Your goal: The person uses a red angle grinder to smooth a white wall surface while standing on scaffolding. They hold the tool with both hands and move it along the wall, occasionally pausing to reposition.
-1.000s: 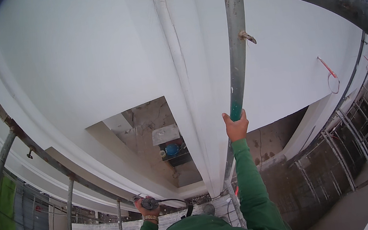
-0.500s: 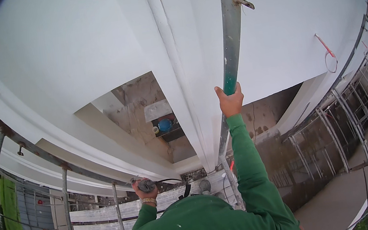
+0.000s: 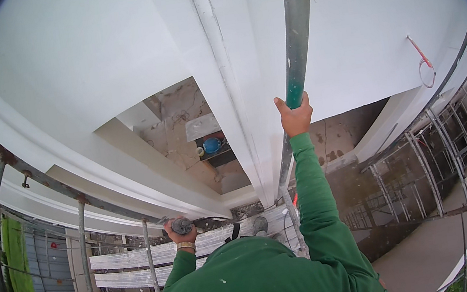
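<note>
My right hand (image 3: 296, 118), on a raised green-sleeved arm, is wrapped round a grey metal scaffold pole (image 3: 296, 29) with a green patch just above the fingers. A short bolt-like stub juts from the pole further up. Low on the left, my left hand (image 3: 177, 236) is closed on a dusty grey power tool (image 3: 181, 225), perhaps a grinder; its working end is too small to make out. A black cord (image 3: 211, 218) runs right from near the tool. A band shows on my left wrist.
White walls surround a window opening (image 3: 144, 107); a blue round object (image 3: 212, 145) lies beyond it. Scaffold rails (image 3: 41, 176) curve round the left, and more frames (image 3: 421, 161) stand right. Pale planks (image 3: 130, 258) lie underfoot near a shoe (image 3: 260, 224). A red-handled tool (image 3: 420, 53) hangs at right.
The view has shifted slightly, so the opening and pole appear a little further right. My right hand shows slightly higher in the picture. Both hands keep their hold.
</note>
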Tool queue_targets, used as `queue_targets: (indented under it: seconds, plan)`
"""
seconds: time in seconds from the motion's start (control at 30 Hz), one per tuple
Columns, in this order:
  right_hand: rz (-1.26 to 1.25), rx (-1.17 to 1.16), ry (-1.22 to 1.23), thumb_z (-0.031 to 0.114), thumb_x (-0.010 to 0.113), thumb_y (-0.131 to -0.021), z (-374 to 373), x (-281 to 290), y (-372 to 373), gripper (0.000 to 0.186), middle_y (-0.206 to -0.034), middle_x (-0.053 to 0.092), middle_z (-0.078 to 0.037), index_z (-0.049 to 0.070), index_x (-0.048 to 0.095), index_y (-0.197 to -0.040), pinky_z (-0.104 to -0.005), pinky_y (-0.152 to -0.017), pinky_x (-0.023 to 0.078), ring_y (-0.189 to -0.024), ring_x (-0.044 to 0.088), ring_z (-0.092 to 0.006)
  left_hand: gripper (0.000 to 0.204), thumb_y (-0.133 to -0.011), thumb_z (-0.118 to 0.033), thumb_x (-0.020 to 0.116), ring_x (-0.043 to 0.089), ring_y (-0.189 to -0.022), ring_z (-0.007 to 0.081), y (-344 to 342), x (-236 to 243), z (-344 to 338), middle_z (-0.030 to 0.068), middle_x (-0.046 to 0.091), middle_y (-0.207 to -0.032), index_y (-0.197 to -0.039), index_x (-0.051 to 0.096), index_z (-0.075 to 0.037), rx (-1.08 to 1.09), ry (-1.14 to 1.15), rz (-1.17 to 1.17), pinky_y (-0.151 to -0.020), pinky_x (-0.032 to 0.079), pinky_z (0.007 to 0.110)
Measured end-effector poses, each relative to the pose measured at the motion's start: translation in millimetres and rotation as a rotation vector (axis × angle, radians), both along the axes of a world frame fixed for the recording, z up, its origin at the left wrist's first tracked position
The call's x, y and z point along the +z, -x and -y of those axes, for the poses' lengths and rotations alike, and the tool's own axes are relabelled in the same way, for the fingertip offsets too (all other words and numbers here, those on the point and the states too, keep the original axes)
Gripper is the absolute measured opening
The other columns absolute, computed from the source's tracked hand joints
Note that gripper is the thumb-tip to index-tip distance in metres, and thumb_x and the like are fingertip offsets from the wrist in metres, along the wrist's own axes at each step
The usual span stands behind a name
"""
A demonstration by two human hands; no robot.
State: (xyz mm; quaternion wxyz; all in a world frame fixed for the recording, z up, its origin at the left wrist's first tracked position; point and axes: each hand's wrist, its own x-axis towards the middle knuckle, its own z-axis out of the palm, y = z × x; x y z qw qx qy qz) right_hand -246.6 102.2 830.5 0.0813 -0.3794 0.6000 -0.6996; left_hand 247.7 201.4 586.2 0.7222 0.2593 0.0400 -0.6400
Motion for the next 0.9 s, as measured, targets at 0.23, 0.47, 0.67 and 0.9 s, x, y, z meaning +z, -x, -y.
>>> queue_targets:
  seconds: [0.23,0.47,0.67,0.9]
  plan:
    - [0.032,0.025,0.012,0.027,0.088,-0.080,-0.1,-1.2,-0.1,0.043,-0.073,0.063,-0.008,0.001,0.056,-0.093,-0.0351,-0.065,0.051,-0.066,0.058,-0.0178,0.016,-0.086,-0.029,0.069,0.069,-0.089,0.0203,-5.6,-6.7,-7.3,0.0037,0.069,-0.087,-0.086,0.065,-0.014,-0.010,-0.051,0.028,-0.075,0.060,0.035]
    - [0.011,0.006,0.021,0.029,0.088,-0.080,3.5,-4.9,-0.4,0.045,-0.073,0.063,-0.007,0.000,0.057,-0.096,-0.0355,-0.065,0.051,-0.066,0.058,-0.0172,0.017,-0.086,-0.031,0.069,0.069,-0.088,0.0205,-9.4,-21.8,-7.2,0.0044,0.069,-0.088,-0.085,0.065,-0.015,0.008,-0.047,0.011,-0.074,0.060,0.035]
    - [0.041,0.022,0.006,0.030,0.089,-0.079,1.9,-2.4,-1.7,0.047,-0.075,0.065,-0.007,0.000,0.058,-0.097,-0.0357,-0.065,0.052,-0.067,0.060,-0.0180,0.013,-0.085,-0.032,0.067,0.066,-0.081,0.0209,1.6,-13.0,-7.1,0.0024,0.065,-0.084,-0.082,0.061,-0.021,0.029,-0.153,-0.038,-0.070,0.058,0.035]
    - [0.020,-0.007,0.013,0.028,0.089,-0.079,6.0,-8.9,0.9,0.045,-0.074,0.064,-0.006,0.001,0.057,-0.096,-0.0354,-0.064,0.051,-0.065,0.059,-0.0172,0.016,-0.085,-0.036,0.065,0.066,-0.082,0.0204,1.9,-9.3,-10.0,0.0009,0.066,-0.085,-0.081,0.061,-0.021,-0.001,-0.134,-0.020,-0.070,0.056,0.036]
